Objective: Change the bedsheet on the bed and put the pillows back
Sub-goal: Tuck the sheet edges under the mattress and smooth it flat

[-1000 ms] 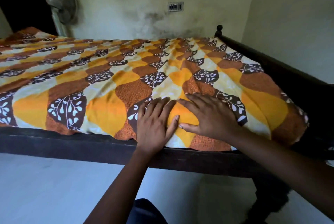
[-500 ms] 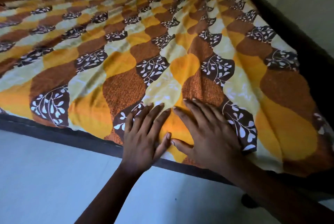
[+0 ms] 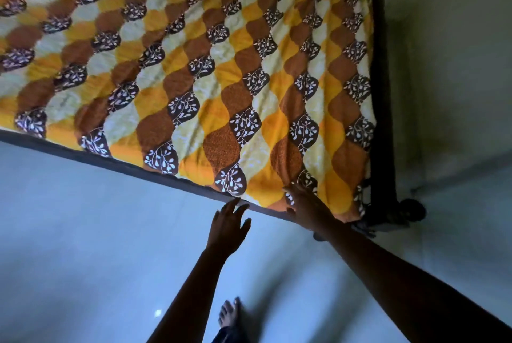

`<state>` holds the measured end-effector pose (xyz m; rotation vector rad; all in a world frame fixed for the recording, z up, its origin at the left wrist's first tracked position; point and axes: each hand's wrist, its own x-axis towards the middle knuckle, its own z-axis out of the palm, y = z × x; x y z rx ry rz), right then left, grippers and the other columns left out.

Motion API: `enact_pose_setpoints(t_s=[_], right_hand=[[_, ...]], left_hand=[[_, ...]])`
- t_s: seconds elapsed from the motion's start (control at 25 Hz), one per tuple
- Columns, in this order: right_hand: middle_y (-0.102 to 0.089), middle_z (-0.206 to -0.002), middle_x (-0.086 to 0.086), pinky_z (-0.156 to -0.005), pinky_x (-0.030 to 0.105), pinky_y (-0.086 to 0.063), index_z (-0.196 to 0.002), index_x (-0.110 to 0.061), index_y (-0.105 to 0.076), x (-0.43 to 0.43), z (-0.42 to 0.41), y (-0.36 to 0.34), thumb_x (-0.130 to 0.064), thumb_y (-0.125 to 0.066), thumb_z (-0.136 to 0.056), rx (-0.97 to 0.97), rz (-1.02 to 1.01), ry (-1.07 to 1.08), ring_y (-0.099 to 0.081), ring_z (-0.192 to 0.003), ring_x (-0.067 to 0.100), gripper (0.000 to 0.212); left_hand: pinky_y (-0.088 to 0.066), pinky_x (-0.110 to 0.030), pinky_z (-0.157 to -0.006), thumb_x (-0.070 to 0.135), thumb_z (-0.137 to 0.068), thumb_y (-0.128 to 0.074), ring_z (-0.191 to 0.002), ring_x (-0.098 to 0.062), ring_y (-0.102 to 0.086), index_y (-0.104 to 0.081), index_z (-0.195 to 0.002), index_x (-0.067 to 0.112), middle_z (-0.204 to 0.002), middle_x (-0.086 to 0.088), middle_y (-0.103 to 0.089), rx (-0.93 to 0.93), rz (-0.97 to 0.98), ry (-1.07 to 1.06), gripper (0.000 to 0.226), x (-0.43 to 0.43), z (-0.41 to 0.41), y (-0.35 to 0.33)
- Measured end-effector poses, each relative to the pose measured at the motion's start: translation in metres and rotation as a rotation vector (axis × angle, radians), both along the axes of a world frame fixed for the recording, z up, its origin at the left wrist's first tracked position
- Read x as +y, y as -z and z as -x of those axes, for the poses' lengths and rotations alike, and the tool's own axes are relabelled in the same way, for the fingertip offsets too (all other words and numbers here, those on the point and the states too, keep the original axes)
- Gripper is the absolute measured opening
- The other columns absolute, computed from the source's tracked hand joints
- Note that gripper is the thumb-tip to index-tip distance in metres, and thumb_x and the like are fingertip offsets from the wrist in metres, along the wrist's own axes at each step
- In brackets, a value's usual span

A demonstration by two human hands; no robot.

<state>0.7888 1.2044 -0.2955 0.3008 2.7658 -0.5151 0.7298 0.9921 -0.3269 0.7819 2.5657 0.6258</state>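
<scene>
**Bedsheet** [image 3: 210, 85]: orange, brown and cream wave print with white leaf sprigs. It is spread over the whole top of the bed that is in view, reaching the near side rail [image 3: 110, 158] and the dark end rail [image 3: 381, 93] on the right. It lies mostly flat, with light creases fanning out from the near right corner.

**Left hand** [image 3: 228, 227]: grip spread, fingers straight, holding nothing. It is over the floor [image 3: 83, 232] with its fingertips right at the side rail. Contact with the rail cannot be told.

**Right hand** [image 3: 304, 204]: on the sheet's near edge, close to the corner post [image 3: 412, 209]. The fabric puckers just above the fingers. The hand is dark and blurred, so whether the grip pinches the cloth or presses it flat cannot be told.

**Pillows**: none in view.

**Other**: one bare foot [image 3: 228, 315] on the floor; a plain wall [image 3: 457, 65] beyond the end rail.

**Progress (judgement)**: the sheet is laid and covers the mattress, so the change itself looks largely done. Work seems to be at the finishing stage on the near right corner, drawing out the creases and settling the hem along the rail. The far edges are too distant to grade. Returning the pillows is wholly outstanding.
</scene>
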Motion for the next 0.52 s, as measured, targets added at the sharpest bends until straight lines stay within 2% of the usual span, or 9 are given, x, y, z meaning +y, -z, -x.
enact_pose_setpoints(t_s=[0.12,0.24,0.36,0.52], right_hand=[[-0.048,-0.136,0.006,-0.101,0.029,-0.037,-0.132,-0.018,-0.049,0.02,-0.029,-0.058,-0.019,-0.063,-0.084,0.044,0.066,0.024,-0.046,-0.125,0.023,0.05],[-0.05,-0.129,0.009,-0.088,0.018,-0.034,-0.13,-0.014,-0.05,0.054,-0.048,-0.1,-0.01,-0.062,-0.084,0.094,0.116,0.03,-0.052,-0.115,0.023,0.048],[-0.047,-0.132,0.008,-0.082,0.022,-0.039,-0.132,-0.016,-0.048,0.103,-0.063,-0.117,-0.011,-0.06,-0.087,0.102,0.135,0.035,-0.054,-0.113,0.022,0.047],[-0.047,-0.133,0.006,-0.076,0.019,-0.039,-0.132,-0.017,-0.049,0.176,-0.068,-0.124,-0.009,-0.059,-0.088,0.124,0.199,0.011,-0.056,-0.11,0.02,0.046]], left_hand=[[-0.036,-0.03,-0.101,0.044,-0.091,-0.045,-0.128,-0.022,-0.044,-0.053,-0.129,0.017,-0.138,-0.003,-0.048,-0.17,-0.128,-0.172,0.048,-0.009,-0.045,-0.042],[-0.035,-0.023,-0.098,0.025,-0.093,-0.053,-0.12,-0.019,-0.051,-0.057,-0.124,0.015,-0.129,-0.004,-0.056,-0.265,-0.253,-0.287,0.033,0.015,-0.077,-0.07],[-0.038,-0.024,-0.098,0.022,-0.093,-0.053,-0.118,-0.019,-0.052,-0.056,-0.124,0.015,-0.128,-0.003,-0.057,-0.272,-0.297,-0.289,0.032,0.067,-0.096,-0.088],[-0.035,-0.013,-0.087,0.018,-0.092,-0.056,-0.115,-0.02,-0.057,-0.059,-0.122,0.011,-0.124,-0.005,-0.06,-0.223,-0.334,-0.289,0.031,0.156,-0.102,-0.103]])
